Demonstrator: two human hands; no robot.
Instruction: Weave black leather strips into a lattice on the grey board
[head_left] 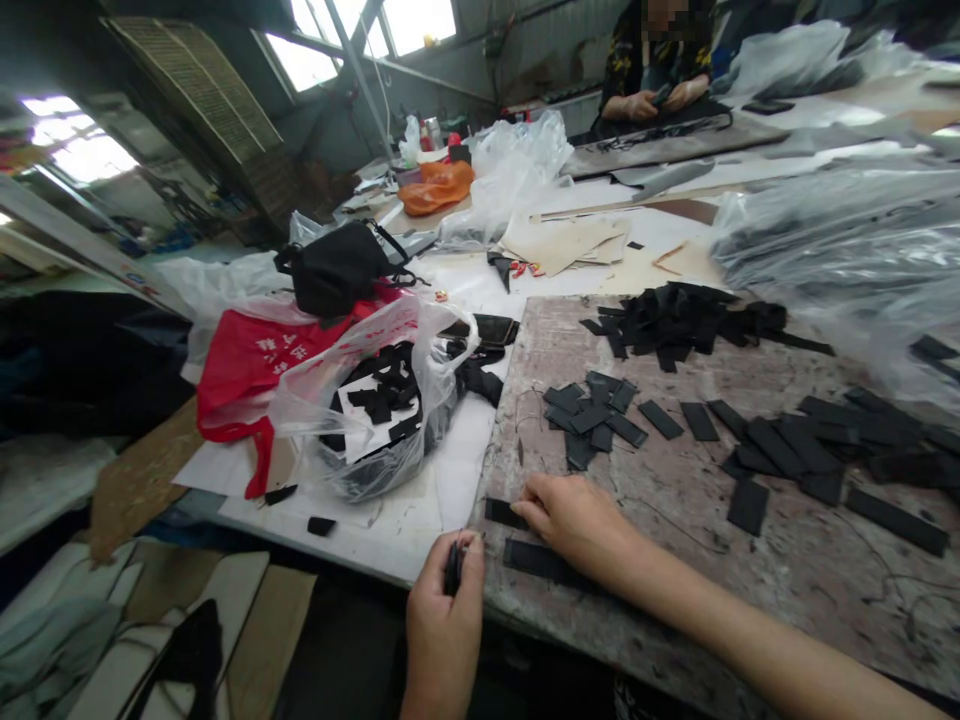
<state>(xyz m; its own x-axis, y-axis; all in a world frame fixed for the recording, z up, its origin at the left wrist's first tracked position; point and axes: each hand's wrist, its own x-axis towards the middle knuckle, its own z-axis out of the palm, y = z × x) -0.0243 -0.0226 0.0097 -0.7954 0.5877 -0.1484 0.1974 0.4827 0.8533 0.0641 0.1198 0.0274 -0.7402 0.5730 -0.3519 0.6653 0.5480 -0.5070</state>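
Note:
My left hand [448, 620] is closed around a small dark bundle [452, 568], which looks like black strips held between thumb and fingers, just off the board's front edge. My right hand [574, 520] rests low over the stained board [660, 610], fingertips pinched at the end of a black strip [504, 512]. Another black strip [541, 560] lies nearer to me, partly under my right wrist. Beyond that hand is a loose pile of short black pieces [592, 415]. A bigger heap of black strips [682, 320] sits at the board's back.
Left of the board stands a clear plastic bag [360, 470] with black scraps, beside a red bag [247, 360] and a black pouch [337, 268]. More black pieces [787, 445] and plastic sheeting [847, 240] lie right. Across the table sits another person [652, 70].

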